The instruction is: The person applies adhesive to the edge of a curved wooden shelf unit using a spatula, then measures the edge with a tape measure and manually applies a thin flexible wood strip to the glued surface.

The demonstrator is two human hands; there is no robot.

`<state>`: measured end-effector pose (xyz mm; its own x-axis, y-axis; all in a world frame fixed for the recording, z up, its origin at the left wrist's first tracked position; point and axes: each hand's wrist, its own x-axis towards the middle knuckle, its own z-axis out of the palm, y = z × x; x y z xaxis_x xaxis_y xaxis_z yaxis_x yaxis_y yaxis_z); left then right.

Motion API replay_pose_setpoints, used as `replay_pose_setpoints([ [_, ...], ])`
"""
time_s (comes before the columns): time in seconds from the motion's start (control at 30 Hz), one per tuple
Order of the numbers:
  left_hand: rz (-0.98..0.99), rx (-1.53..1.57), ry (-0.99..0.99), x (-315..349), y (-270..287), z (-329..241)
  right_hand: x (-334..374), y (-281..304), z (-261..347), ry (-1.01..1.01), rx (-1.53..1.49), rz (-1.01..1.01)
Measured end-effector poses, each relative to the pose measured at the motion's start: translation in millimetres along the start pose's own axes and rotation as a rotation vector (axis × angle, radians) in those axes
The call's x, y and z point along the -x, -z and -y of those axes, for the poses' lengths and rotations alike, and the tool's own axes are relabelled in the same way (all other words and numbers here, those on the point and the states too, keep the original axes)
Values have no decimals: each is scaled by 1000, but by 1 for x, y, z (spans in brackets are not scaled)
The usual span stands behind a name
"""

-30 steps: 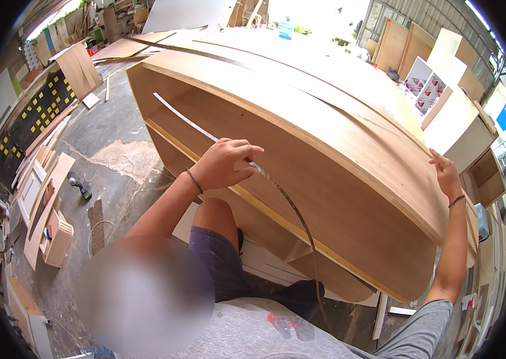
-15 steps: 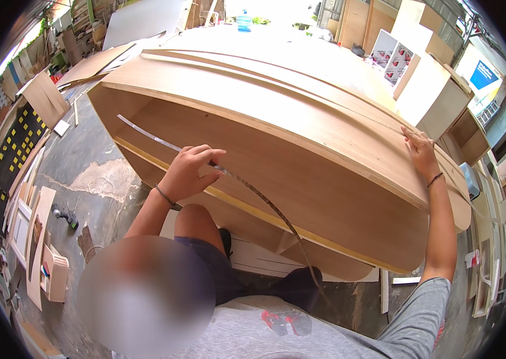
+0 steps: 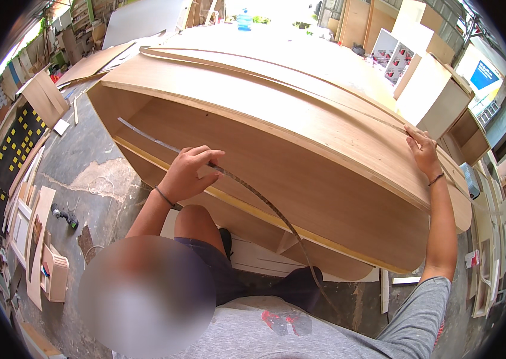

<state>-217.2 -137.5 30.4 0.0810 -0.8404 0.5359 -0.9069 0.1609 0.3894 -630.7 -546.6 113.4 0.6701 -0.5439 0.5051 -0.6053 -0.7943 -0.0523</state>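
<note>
A long, thin, flexible edging strip [image 3: 271, 204] is pinched between the thumb and fingers of my left hand [image 3: 186, 175]. One end sticks out past the hand to the left; the rest bows down to the right across the front of a wooden cabinet [image 3: 301, 161], towards the floor. The cabinet lies in front of me with its open compartments facing me. Over on its top panel, near the far right end, my right hand [image 3: 422, 151] has its fingertips closed on a second thin strip [image 3: 378, 119], which runs leftward along the panel.
Left on the concrete floor lies a cordless drill [image 3: 65, 216], near some board offcuts [image 3: 38, 239]. Large sheets [image 3: 94, 63] lean beyond the cabinet's left end. Several unfinished cabinets [image 3: 423, 90] stand at the back right. A blue water bottle [image 3: 244, 21] is far ahead.
My right hand has shifted slightly, its fingertips drawing together on the strip on top. That strip's left end has moved a little left. My left hand is nearly still.
</note>
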Motion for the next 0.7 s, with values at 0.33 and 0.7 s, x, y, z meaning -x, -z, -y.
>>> replay_pose_setpoints([
  [0.33,7,24,12,-2,-4,1,3,1,-20,-191,-405,148],
  [0.7,15,7,21,-2,-4,3,1,4,-25,-272,-484,269],
])
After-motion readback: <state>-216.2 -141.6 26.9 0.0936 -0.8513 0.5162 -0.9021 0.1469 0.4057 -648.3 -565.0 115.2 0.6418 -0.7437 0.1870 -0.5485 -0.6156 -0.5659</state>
